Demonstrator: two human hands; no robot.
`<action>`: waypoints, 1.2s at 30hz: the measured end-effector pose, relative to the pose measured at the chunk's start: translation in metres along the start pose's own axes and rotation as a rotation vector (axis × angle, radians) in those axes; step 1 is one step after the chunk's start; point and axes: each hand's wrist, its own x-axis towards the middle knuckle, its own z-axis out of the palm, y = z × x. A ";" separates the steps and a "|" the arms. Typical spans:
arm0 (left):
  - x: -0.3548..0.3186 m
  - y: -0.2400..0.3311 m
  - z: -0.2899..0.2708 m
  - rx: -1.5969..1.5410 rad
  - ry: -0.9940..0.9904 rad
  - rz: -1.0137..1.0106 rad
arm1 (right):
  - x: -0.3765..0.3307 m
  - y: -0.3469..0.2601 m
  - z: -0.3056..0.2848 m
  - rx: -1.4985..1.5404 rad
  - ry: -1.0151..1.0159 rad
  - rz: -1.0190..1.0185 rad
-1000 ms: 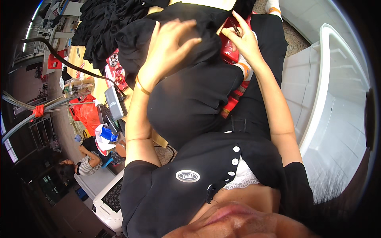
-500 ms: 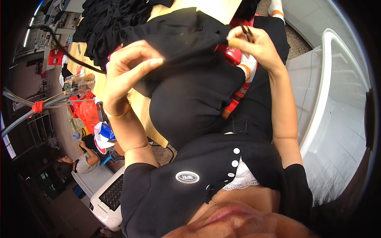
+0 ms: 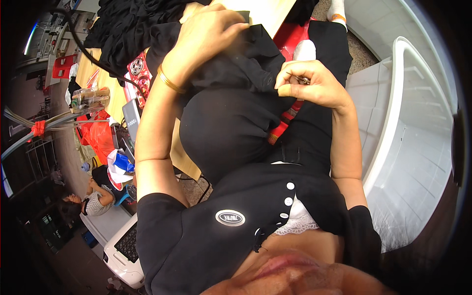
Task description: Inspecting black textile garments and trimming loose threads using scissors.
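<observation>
Black cloth [image 3: 236, 66] lies between the half-curled left hand [image 3: 209, 33], whose hold I cannot tell, and the right hand [image 3: 319, 86], its grip closed on a small dark tool [image 3: 303, 80] so near the cloth that a slip could snag it.

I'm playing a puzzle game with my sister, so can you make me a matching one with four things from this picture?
1. Right hand
2. Bracelet
3. Big tub
4. Plastic bag

A. White, at the picture's right
B. Red, at the picture's left
C. Holding a small dark tool
D. Gold, worn on a wrist

Right pairs: 1-C, 2-D, 3-A, 4-B
</observation>
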 end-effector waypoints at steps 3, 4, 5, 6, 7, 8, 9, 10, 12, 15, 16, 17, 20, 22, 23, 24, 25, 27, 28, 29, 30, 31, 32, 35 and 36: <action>0.002 0.026 -0.006 -0.347 -0.235 -0.001 | 0.005 -0.002 -0.002 0.012 -0.098 0.098; 0.001 0.027 -0.002 -0.345 -0.341 -0.065 | 0.006 -0.002 0.000 0.012 -0.102 0.101; 0.000 0.021 0.005 -0.292 -0.336 -0.013 | 0.006 0.000 0.004 0.004 -0.095 0.102; 0.001 0.013 0.011 -0.240 -0.331 0.039 | 0.006 0.002 0.005 -0.003 -0.089 0.104; -0.002 0.006 0.013 -0.401 -0.366 0.006 | 0.005 0.006 0.004 0.013 -0.109 0.108; -0.005 -0.001 0.015 -0.564 -0.399 -0.027 | 0.004 0.008 0.003 0.005 -0.115 0.123; -0.010 -0.009 0.024 -0.745 -0.288 -0.007 | 0.004 0.009 0.003 0.011 -0.023 0.099; -0.011 -0.004 0.022 -0.818 -0.251 -0.038 | 0.003 0.010 0.002 0.026 0.075 0.065; -0.016 0.004 0.023 -1.001 -0.158 -0.195 | 0.002 0.006 -0.002 -0.016 0.201 -0.001; -0.020 -0.001 0.031 -1.204 -0.084 -0.262 | 0.008 0.014 -0.006 -0.037 0.370 -0.152; -0.021 -0.003 0.034 -1.307 -0.068 -0.282 | 0.013 0.013 -0.002 -0.040 0.434 -0.238; -0.022 -0.005 0.038 -1.412 -0.051 -0.303 | 0.017 0.015 -0.001 -0.086 0.475 -0.243; -0.026 -0.006 0.048 -1.622 -0.046 -0.480 | 0.029 0.017 0.002 -0.385 0.533 -0.284; -0.029 -0.007 0.050 -1.720 -0.056 -0.524 | 0.037 0.020 0.002 -0.637 0.540 -0.327; -0.030 -0.007 0.050 -1.715 -0.050 -0.511 | 0.040 0.024 0.001 -0.724 0.560 -0.350; -0.031 -0.007 0.052 -1.709 -0.043 -0.498 | 0.042 0.026 0.002 -0.812 0.580 -0.375; -0.031 -0.004 0.050 -1.707 -0.034 -0.500 | 0.043 0.024 0.003 -0.821 0.571 -0.352; -0.032 0.001 0.043 -1.759 -0.047 -0.446 | 0.045 0.025 0.002 -0.849 0.546 -0.352; -0.032 0.003 0.037 -1.799 -0.060 -0.389 | 0.048 0.023 0.002 -0.871 0.528 -0.360; -0.032 0.002 0.036 -1.806 -0.054 -0.393 | 0.050 0.019 0.004 -0.873 0.519 -0.357; -0.032 0.002 0.037 -1.786 -0.050 -0.396 | 0.052 0.015 0.007 -0.893 0.512 -0.367; -0.034 0.002 0.037 -1.767 -0.044 -0.400 | 0.054 0.008 0.011 -0.912 0.503 -0.377; -0.035 0.000 0.040 -1.774 -0.036 -0.405 | 0.054 -0.003 0.015 -0.914 0.492 -0.375; -0.034 -0.002 0.043 -1.763 -0.039 -0.368 | 0.053 -0.015 0.020 -1.033 0.470 -0.345; -0.033 0.000 0.042 -1.761 -0.030 -0.365 | 0.053 -0.006 0.018 -1.040 0.496 -0.334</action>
